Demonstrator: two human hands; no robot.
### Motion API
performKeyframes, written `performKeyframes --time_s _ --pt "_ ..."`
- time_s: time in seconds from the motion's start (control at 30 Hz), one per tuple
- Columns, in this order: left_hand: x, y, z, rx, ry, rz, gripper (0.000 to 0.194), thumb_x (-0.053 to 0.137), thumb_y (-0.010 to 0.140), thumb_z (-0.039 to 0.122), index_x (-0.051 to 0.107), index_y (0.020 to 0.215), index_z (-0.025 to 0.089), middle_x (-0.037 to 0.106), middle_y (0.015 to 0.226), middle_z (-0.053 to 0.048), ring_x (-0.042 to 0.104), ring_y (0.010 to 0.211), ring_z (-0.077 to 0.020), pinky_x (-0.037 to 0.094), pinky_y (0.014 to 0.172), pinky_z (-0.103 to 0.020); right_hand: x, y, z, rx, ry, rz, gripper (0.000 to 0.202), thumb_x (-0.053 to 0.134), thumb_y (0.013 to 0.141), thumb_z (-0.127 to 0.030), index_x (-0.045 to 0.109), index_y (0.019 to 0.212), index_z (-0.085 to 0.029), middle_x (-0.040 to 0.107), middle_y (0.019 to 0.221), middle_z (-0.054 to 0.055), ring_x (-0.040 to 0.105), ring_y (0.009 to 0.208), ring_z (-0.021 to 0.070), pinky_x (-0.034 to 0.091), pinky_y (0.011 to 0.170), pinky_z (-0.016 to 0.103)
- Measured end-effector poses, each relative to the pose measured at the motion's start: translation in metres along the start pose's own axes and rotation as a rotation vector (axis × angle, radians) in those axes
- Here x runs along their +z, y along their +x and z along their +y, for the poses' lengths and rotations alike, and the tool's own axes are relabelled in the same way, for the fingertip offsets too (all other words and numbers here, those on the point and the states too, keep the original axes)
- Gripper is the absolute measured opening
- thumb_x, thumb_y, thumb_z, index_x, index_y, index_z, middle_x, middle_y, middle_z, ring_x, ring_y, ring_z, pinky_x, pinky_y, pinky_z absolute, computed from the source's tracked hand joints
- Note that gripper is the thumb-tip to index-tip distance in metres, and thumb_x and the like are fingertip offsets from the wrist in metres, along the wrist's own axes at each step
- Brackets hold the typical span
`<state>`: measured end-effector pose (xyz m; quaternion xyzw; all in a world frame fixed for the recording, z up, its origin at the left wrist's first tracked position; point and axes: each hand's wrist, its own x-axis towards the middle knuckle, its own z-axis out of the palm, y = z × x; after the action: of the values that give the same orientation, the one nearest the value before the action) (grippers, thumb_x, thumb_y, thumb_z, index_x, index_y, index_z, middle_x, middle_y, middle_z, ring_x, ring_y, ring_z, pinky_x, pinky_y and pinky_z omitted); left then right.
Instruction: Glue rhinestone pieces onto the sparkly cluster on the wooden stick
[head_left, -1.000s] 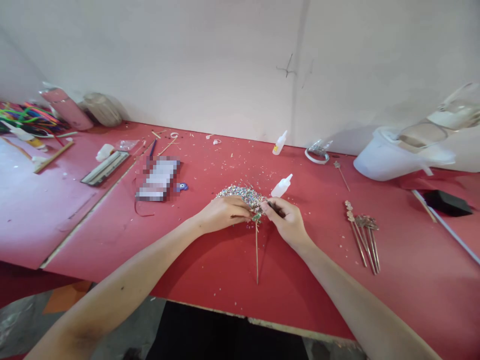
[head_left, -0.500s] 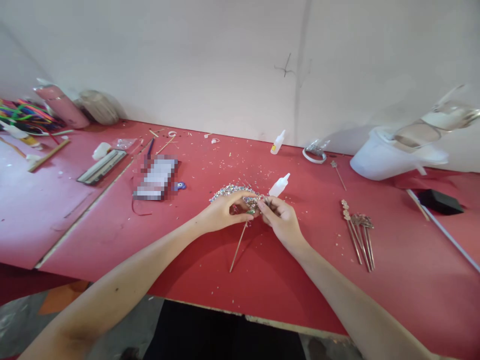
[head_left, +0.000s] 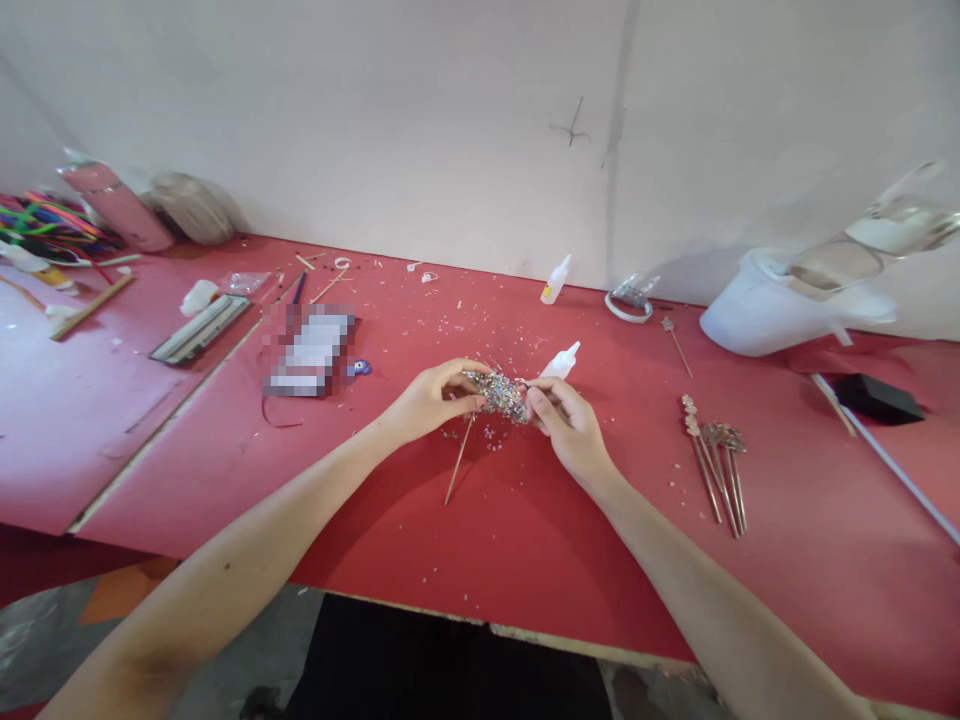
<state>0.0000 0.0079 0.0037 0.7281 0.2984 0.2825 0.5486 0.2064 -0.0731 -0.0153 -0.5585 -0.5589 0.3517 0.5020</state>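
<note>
Over the red table (head_left: 367, 550), gripping a glittery cluster (head_left: 502, 393) in the left hand (head_left: 421, 405), between thumb and fingers.
Touching its right edge with narrowed fingers of the right hand (head_left: 576, 428); cannot tell whether pinching it.

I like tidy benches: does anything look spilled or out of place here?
Yes. Loose glittery fragments lie on the red tabletop beneath the glittery multicoloured cluster being held, and tiny pale scraps are strewn behind it, looking spilled rather than gathered. Thin dark lines on the white wall look like a stray scrawl.
</note>
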Motion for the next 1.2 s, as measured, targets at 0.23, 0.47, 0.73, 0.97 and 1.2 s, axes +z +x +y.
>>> performKeyframes --time_s 0.23,0.47,0.73,0.97,1.2 --pt "-0.005 0.004 -0.007 -0.037 0.001 0.033 0.033 0.064 0.079 0.018 0.055 0.112 0.018 0.067 0.085 -0.003 0.060 0.064 -0.0109 0.048 0.060 -0.024 -0.005 0.003 0.004 -0.073 -0.211 -0.032 0.016 0.057 0.089 -0.037 0.060 0.093 -0.022 0.065 0.080 0.002 0.061 0.071 0.0148 0.048 0.066 0.027" --pt "-0.008 0.005 -0.008 -0.113 0.032 0.104 0.033 0.063 0.080 0.020 0.056 0.112 0.018 0.065 0.083 -0.004 0.057 0.061 -0.0107 0.042 0.050 -0.021 -0.013 0.004 0.003 -0.208 -0.553 -0.115 0.011 0.054 0.089 -0.028 0.062 0.086 -0.022 0.061 0.079 0.001 0.053 0.064 0.0125 0.042 0.062 0.026" --pt "-0.009 0.005 -0.007 -0.120 0.047 0.099 0.035 0.064 0.079 0.023 0.056 0.113 0.019 0.065 0.084 -0.004 0.053 0.057 -0.0090 0.040 0.047 -0.020 -0.022 0.007 0.007 -0.224 -0.671 -0.179 0.010 0.054 0.088 -0.027 0.061 0.082 -0.022 0.060 0.085 0.002 0.055 0.067 0.0122 0.042 0.062 0.025" --pt "-0.010 0.005 -0.008 -0.104 0.049 0.091 0.034 0.064 0.078 0.023 0.057 0.111 0.020 0.065 0.085 -0.004 0.054 0.058 -0.0100 0.041 0.048 -0.021 -0.022 0.006 0.008 -0.220 -0.738 -0.188 0.011 0.052 0.089 -0.028 0.062 0.088 -0.024 0.062 0.091 0.003 0.058 0.069 0.0138 0.044 0.063 0.027" --pt "-0.010 0.006 -0.010 -0.108 0.053 0.085 0.035 0.062 0.080 0.023 0.056 0.114 0.019 0.065 0.087 -0.005 0.054 0.057 -0.0095 0.042 0.049 -0.022 -0.021 0.004 0.009 -0.257 -0.758 -0.205 0.013 0.050 0.091 -0.027 0.063 0.093 -0.024 0.063 0.096 0.004 0.060 0.072 0.0139 0.046 0.066 0.027"
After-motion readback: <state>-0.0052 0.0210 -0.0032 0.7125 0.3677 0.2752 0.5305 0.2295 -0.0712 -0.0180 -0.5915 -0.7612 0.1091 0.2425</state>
